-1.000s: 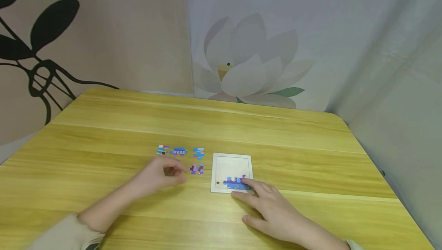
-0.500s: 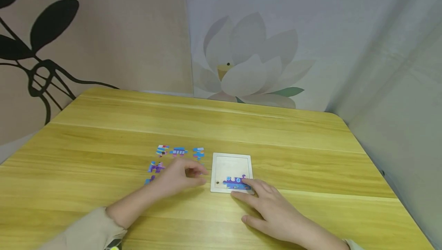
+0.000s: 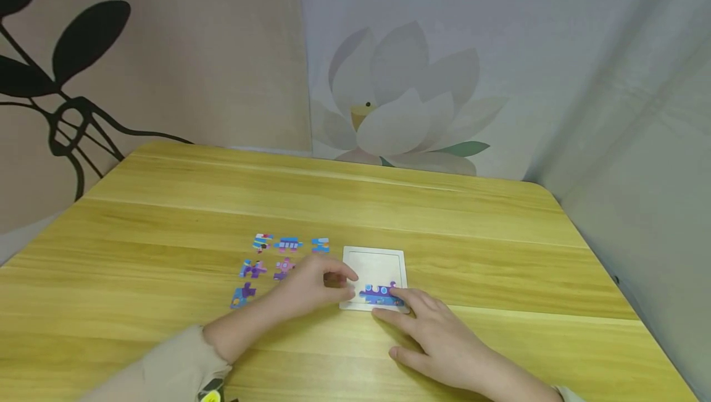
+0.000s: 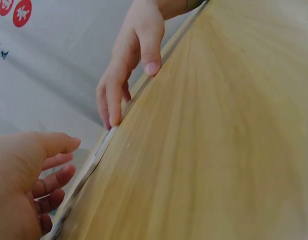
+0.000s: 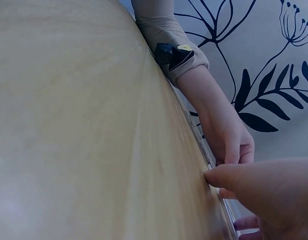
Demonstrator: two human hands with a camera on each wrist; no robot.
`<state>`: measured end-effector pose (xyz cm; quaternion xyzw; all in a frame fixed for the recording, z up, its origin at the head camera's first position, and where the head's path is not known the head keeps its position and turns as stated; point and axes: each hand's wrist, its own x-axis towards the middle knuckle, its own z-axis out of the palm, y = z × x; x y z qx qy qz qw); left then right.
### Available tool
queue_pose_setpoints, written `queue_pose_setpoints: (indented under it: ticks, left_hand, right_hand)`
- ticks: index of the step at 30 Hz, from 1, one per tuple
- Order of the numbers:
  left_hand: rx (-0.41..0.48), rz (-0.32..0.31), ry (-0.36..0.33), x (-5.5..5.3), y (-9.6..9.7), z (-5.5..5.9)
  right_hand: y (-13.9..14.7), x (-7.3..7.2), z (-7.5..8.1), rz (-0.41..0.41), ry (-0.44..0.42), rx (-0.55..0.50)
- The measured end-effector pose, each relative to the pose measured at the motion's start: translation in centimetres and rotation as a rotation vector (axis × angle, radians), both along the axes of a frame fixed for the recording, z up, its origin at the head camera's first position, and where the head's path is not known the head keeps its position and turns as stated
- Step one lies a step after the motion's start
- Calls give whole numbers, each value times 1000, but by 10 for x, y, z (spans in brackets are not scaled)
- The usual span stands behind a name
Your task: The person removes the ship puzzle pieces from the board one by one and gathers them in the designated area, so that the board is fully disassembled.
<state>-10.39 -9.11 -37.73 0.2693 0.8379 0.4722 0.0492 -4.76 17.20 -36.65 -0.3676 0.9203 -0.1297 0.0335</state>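
My left hand (image 3: pixel 316 284) hovers at the left edge of a square puzzle tray (image 3: pixel 374 264). In the left wrist view its thumb and fingers (image 4: pixel 56 182) are loosely bent and apart, with nothing visible between them. My right hand (image 3: pixel 439 337) rests at the tray's lower right corner, fingers spread, an index fingertip on joined blue-purple jigsaw pieces (image 3: pixel 378 294) inside the tray. Left of the tray lie loose jigsaw pieces: a striped one (image 3: pixel 262 242), a blue-purple one (image 3: pixel 253 268), a pink-purple one (image 3: pixel 284 268) and others. My left hand hides the area just left of the tray.
A wooden table (image 3: pixel 472 229) bears the tray and pieces. More loose pieces lie at the top of the group, a blue one (image 3: pixel 320 244) among them, and a blue-purple one (image 3: pixel 243 295) lies at lower left. A printed curtain (image 3: pixel 239 50) hangs behind the table.
My left hand has moved right, from beside the pink-red loose piece to the tray's left edge, uncovering pieces on the left. My right hand has stayed in place.
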Motion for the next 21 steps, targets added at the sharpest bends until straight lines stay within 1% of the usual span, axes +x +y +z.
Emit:
queue_pose_setpoints:
  ticks: [2, 5, 10, 13, 17, 21]
  left_hand:
    - [-12, 1, 28, 0, 3, -1]
    - [-48, 19, 76, -1, 8, -2]
    - [-120, 48, 126, -2, 15, -2]
    - [-133, 47, 134, -2, 19, -3]
    - [-144, 35, 126, -1, 23, -3]
    - [-172, 36, 119, -1, 25, -4]
  right_hand:
    - [0, 0, 0, -1, 0, 1]
    - [0, 0, 0, -1, 0, 4]
    - [0, 0, 0, 4, 0, 2]
    - [0, 0, 0, 6, 1, -2]
    - [0, 0, 0, 9, 10, -6]
    - [0, -1, -1, 10, 15, -8]
